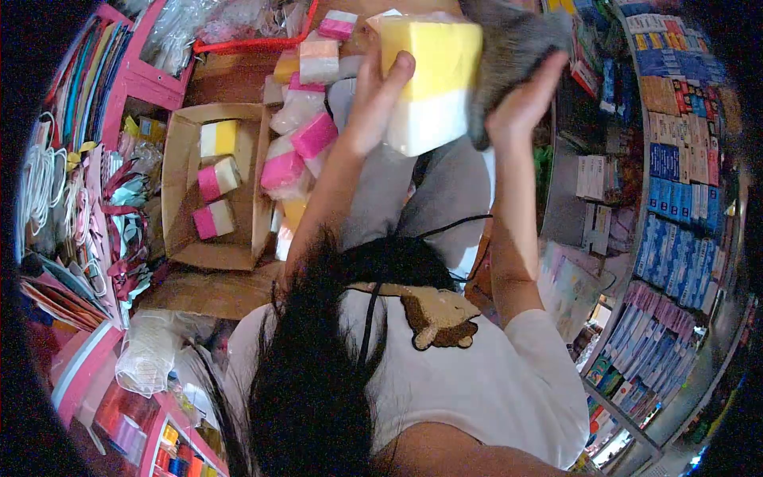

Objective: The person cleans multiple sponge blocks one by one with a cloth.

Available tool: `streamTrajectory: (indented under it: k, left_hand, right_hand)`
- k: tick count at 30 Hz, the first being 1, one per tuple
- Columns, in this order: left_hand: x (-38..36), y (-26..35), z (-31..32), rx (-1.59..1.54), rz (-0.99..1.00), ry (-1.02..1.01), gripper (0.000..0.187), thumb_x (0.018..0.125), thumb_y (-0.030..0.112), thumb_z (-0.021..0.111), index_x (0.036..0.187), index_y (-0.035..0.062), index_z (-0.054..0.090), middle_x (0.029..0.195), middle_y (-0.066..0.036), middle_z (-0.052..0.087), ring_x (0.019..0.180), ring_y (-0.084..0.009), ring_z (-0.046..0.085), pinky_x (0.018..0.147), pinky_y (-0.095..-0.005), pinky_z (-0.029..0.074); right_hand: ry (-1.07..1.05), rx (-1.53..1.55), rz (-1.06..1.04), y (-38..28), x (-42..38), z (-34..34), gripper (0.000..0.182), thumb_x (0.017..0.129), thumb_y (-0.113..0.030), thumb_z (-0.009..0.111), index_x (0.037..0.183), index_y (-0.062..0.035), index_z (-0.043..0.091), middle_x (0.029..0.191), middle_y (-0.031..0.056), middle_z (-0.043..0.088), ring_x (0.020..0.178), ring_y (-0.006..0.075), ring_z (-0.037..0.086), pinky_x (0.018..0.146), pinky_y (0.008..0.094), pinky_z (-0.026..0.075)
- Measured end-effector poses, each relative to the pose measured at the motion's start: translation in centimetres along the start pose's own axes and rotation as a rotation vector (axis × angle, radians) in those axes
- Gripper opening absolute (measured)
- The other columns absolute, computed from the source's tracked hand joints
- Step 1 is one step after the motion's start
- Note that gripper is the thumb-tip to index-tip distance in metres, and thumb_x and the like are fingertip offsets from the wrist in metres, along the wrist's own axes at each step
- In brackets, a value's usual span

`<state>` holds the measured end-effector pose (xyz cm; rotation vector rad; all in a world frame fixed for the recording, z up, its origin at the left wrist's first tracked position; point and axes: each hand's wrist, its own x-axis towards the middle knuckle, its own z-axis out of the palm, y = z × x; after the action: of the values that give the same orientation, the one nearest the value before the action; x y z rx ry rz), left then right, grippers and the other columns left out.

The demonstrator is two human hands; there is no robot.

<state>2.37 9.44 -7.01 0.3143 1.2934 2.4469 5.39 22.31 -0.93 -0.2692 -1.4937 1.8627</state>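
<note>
My left hand point(373, 99) grips the left side of a yellow-and-white sponge block point(429, 79), held up in front of me. My right hand point(520, 99) holds a grey cloth point(513, 44) pressed against the block's right side. Below the block are my grey trouser legs. To the left, several pink-and-white and yellow-and-white blocks in clear wrap lie in a pile point(302, 135).
An open cardboard box point(179, 183) at left holds three blocks. Pink racks with stationery and bags line the left side. Shelves point(675, 183) packed with small blue and white boxes stand on the right. My dark hair hangs in the lower middle.
</note>
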Motion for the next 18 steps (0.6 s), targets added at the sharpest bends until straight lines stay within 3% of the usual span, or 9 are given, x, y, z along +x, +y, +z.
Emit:
streamTrajectory:
  k: [3,4,5,7,9,12,14,15,18]
  left_hand:
    - [-0.7,-0.4,2.4,-0.420,-0.058,0.008,0.052,0.090,0.041,0.034,0.129,0.0079,0.028,0.126,-0.004,0.036,0.116,-0.0148,0.033,0.097,-0.0293,0.026]
    - [-0.7,-1.4,1.8,-0.320,0.064,0.068,0.055,0.088,0.046,0.032,0.128,0.0078,0.030,0.128,-0.006,0.036,0.118,-0.0167,0.033,0.098,-0.0312,0.026]
    - [-0.3,-2.7,0.3,-0.742,0.090,-0.175,0.057,0.087,0.049,0.032,0.127,0.0084,0.032,0.125,-0.007,0.039,0.115,-0.0181,0.037,0.096,-0.0319,0.030]
    - [-0.1,-2.3,-1.9,-0.871,0.000,-0.293,0.060,0.085,0.055,0.032,0.124,0.0095,0.035,0.120,-0.008,0.044,0.108,-0.0199,0.045,0.091,-0.0330,0.037]
    - [-0.3,0.5,-2.8,-0.285,-0.201,-0.018,0.064,0.082,0.060,0.031,0.122,0.0104,0.038,0.115,-0.010,0.048,0.101,-0.0209,0.051,0.085,-0.0338,0.043]
    - [1.1,-1.7,-1.1,-0.654,-0.385,-0.188,0.068,0.079,0.064,0.031,0.120,0.0110,0.040,0.107,-0.009,0.053,0.089,-0.0200,0.057,0.075,-0.0314,0.048]
    - [-0.1,-0.7,1.2,-0.341,-0.335,-0.118,0.070,0.078,0.066,0.031,0.119,0.0107,0.041,0.102,-0.007,0.055,0.083,-0.0181,0.058,0.069,-0.0289,0.049]
    - [0.0,-1.5,0.7,-0.371,-0.320,-0.137,0.069,0.078,0.065,0.031,0.119,0.0102,0.041,0.102,-0.008,0.056,0.083,-0.0182,0.058,0.069,-0.0293,0.049]
    - [1.2,-1.0,-0.9,-0.700,-0.188,-0.074,0.065,0.081,0.060,0.032,0.118,0.0070,0.042,0.100,-0.008,0.057,0.082,-0.0186,0.058,0.069,-0.0308,0.049]
  right_hand:
    - [-0.457,-0.673,-0.336,1.2,-3.1,2.5,0.057,0.089,-0.042,0.028,0.127,0.0008,0.031,0.133,0.0131,0.031,0.125,0.0272,0.024,0.103,0.0376,0.015]
    - [-0.610,-0.899,-0.447,1.4,-3.9,2.7,0.056,0.088,-0.041,0.028,0.127,-0.0001,0.031,0.133,0.0130,0.032,0.126,0.0287,0.023,0.103,0.0389,0.014]
    - [-0.734,-0.944,-0.491,1.6,-4.4,2.4,0.053,0.086,-0.036,0.031,0.126,-0.0017,0.033,0.133,0.0117,0.033,0.125,0.0285,0.025,0.103,0.0419,0.014]
    - [-0.978,-1.031,-0.580,2.2,-5.2,1.8,0.049,0.082,-0.028,0.038,0.125,-0.0050,0.036,0.132,0.0091,0.035,0.123,0.0281,0.028,0.101,0.0479,0.015]
    - [-0.904,-0.983,-0.541,2.9,-5.2,0.5,0.046,0.082,-0.028,0.038,0.122,-0.0058,0.040,0.132,0.0054,0.036,0.123,0.0272,0.029,0.101,0.0483,0.015]
    - [-0.753,-1.078,-0.573,2.5,-2.4,0.3,0.043,0.083,-0.029,0.037,0.120,-0.0082,0.043,0.129,0.0087,0.039,0.120,0.0268,0.034,0.099,0.0485,0.018]
    - [-0.658,-1.129,-0.539,2.0,1.2,0.4,0.043,0.083,-0.029,0.038,0.121,-0.0088,0.042,0.127,0.0109,0.040,0.118,0.0266,0.035,0.098,0.0486,0.020]
    - [-0.807,-1.219,-0.365,0.7,1.5,0.4,0.043,0.083,-0.027,0.039,0.121,-0.0081,0.041,0.125,0.0134,0.041,0.117,0.0267,0.036,0.096,0.0483,0.022]
    - [-0.702,-1.141,-0.565,2.3,-1.7,2.3,0.043,0.082,-0.027,0.040,0.121,-0.0076,0.042,0.128,0.0113,0.039,0.120,0.0263,0.033,0.099,0.0488,0.018]
